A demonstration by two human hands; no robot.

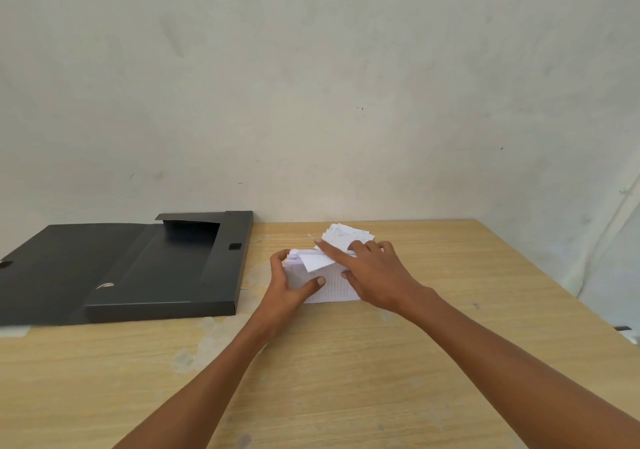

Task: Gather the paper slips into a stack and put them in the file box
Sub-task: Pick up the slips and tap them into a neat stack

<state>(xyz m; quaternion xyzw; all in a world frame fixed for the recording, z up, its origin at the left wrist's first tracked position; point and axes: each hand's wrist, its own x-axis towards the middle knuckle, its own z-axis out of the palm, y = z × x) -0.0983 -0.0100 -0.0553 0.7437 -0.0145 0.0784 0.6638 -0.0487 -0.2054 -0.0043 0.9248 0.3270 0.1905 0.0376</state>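
Note:
A loose pile of white paper slips lies on the wooden table, right of centre near the back. My left hand cups the pile's left edge, thumb on top of the lined sheet. From the right, my right hand lies flat over the slips, forefinger pressing a bent slip. More printed slips stick out behind my right hand. The black file box lies open to the left, its lid flap spread flat.
A pale wall rises right behind the table. The table's right edge runs diagonally, with a grey floor beyond it. Worn pale patches mark the wood between the box and the slips. A metal ring shows on the box floor.

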